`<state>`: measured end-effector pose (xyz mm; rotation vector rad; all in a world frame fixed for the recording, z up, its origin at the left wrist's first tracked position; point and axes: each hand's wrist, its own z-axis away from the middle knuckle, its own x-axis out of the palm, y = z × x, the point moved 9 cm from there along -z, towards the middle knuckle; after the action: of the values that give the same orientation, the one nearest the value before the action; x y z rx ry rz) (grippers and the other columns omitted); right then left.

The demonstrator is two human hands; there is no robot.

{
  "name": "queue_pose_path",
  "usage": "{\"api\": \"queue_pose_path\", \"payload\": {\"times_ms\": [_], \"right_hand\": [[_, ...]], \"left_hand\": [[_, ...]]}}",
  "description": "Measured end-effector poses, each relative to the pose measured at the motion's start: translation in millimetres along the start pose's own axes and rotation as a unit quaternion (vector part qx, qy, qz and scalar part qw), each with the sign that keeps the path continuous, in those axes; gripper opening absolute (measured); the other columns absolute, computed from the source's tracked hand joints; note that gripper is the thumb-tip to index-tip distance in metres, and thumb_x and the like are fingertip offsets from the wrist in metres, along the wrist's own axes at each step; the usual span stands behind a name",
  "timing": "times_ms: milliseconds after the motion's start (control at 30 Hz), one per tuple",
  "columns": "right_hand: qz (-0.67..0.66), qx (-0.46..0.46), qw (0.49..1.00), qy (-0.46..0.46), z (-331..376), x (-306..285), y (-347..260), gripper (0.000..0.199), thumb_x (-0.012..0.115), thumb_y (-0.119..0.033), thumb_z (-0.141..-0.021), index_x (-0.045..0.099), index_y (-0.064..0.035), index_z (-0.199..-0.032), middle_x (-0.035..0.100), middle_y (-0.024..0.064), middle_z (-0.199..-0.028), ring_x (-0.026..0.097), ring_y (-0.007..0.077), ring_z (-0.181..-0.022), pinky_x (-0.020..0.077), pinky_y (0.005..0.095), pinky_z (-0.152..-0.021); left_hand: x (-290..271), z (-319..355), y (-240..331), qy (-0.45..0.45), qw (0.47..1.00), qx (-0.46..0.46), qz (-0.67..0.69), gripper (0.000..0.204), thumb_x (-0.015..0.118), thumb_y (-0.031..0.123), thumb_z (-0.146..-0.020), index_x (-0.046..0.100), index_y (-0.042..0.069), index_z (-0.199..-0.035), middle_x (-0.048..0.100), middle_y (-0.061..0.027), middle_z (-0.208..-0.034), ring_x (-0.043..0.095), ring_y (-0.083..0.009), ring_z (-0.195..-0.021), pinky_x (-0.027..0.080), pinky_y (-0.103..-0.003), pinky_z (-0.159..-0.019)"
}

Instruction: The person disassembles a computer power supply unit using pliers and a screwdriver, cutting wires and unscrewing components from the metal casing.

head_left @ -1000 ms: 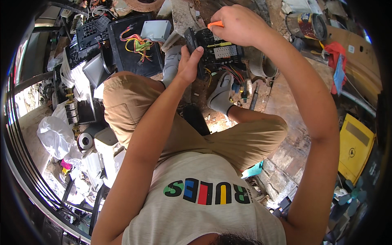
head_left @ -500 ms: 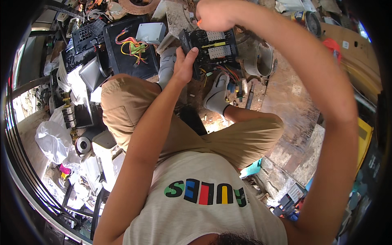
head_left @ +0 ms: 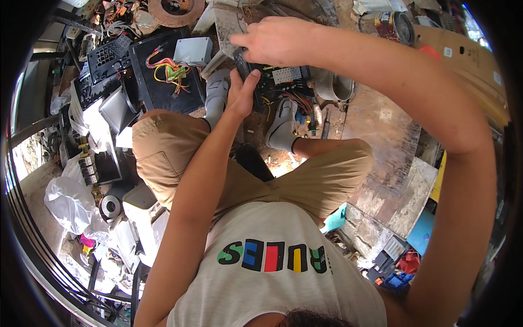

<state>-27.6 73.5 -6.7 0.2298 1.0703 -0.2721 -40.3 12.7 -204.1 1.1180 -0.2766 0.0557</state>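
Observation:
An opened black electronic unit (head_left: pixel 280 82), with a circuit board, light perforated metal plates and coloured wires, lies in front of my feet. My left hand (head_left: pixel 243 94) is closed round the near left edge of its dark side panel, thumb on top. My right hand (head_left: pixel 275 41) is over the unit's far left corner with its fingers curled, and it hides part of the board. What it holds, if anything, is hidden.
A grey metal box (head_left: pixel 193 50) and a bundle of coloured wires (head_left: pixel 170 73) lie on a black panel (head_left: pixel 158 92) to the left. A rusty ring (head_left: pixel 177 12) lies beyond. A tin can (head_left: pixel 396 27) and a cardboard box (head_left: pixel 457 54) are at the far right.
My right hand has moved nearer and slightly left, down over the unit's corner. An orange bit seen at its fingers before no longer shows. My left hand keeps its hold.

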Motion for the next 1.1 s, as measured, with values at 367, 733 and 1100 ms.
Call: {"api": "queue_pose_path", "payload": {"times_ms": [367, 733, 1100], "right_hand": [[-0.168, 0.357, 0.918, 0.046, 44.5, 3.9, 73.3, 0.025, 0.067, -0.027, -0.082, 0.072, -0.0029, -0.085, 0.071, 0.0241, -0.089, 0.070, 0.0413, -0.083, 0.0561, 0.0494, -0.077], [-0.185, 0.242, 0.949, 0.077, 29.9, 1.2, 59.1, 0.020, 0.065, -0.019, -0.080, 0.074, -0.0046, -0.089, 0.072, 0.0201, -0.097, 0.070, 0.0369, -0.090, 0.0563, 0.0465, -0.080], [-0.067, 0.199, 0.974, 0.079, 13.7, 6.9, 56.0, 0.019, 0.066, -0.015, -0.075, 0.074, -0.0033, -0.087, 0.071, 0.0208, -0.097, 0.070, 0.0346, -0.094, 0.0563, 0.0441, -0.081]], "left_hand": [[-26.2, 9.9, 53.4, 0.137, 0.983, -0.021, -0.117, 0.090, 0.078, 0.059, -0.075, 0.058, -0.015, -0.125, 0.069, -0.0233, -0.112, 0.067, -0.0255, -0.104, 0.049, -0.033, -0.093], [-22.5, 0.3, 33.9, 0.079, 0.993, -0.026, -0.087, 0.097, 0.069, 0.066, -0.082, 0.048, -0.011, -0.135, 0.063, -0.0215, -0.124, 0.060, -0.0242, -0.114, 0.045, -0.032, -0.097], [-22.3, 3.3, 44.7, 0.155, 0.969, 0.052, -0.186, 0.090, 0.067, 0.063, -0.084, 0.046, -0.009, -0.134, 0.063, -0.0227, -0.117, 0.060, -0.0316, -0.108, 0.045, -0.037, -0.099]]}}
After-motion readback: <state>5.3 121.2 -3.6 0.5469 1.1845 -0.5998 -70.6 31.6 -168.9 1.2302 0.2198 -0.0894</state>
